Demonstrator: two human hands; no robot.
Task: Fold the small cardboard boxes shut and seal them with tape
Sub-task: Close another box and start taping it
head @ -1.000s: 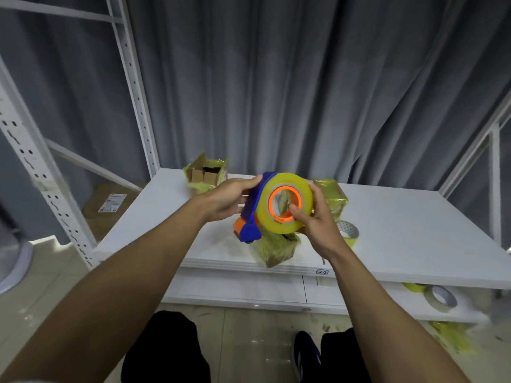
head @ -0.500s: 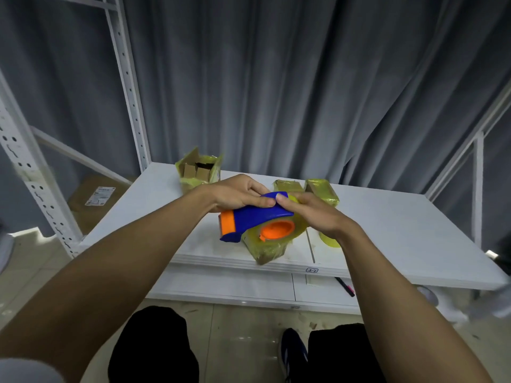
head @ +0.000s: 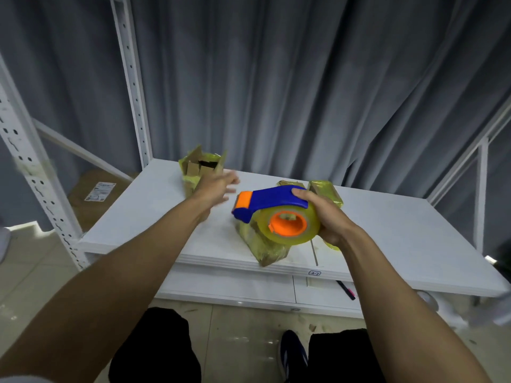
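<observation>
My right hand (head: 329, 219) grips a blue and orange tape dispenser (head: 272, 201) carrying a yellowish roll of tape (head: 287, 226), held above the white table (head: 401, 236). My left hand (head: 218, 186) is blurred, fingers spread and empty, stretched toward an open small cardboard box (head: 200, 168) at the table's back left, whose flaps stand up. A taped box (head: 262, 244) lies under the dispenser near the front edge. Two more taped boxes (head: 325, 190) sit behind my right hand, partly hidden.
A white perforated shelf post (head: 132, 78) rises at the table's back left corner, another (head: 30, 172) at far left. A large cardboard box (head: 96, 194) sits on the floor left of the table. A lower shelf (head: 226, 286) holds a pen (head: 345, 290). Grey curtains hang behind.
My left hand has let go of the dispenser and moved left toward the open box. My right hand now holds the dispenser alone.
</observation>
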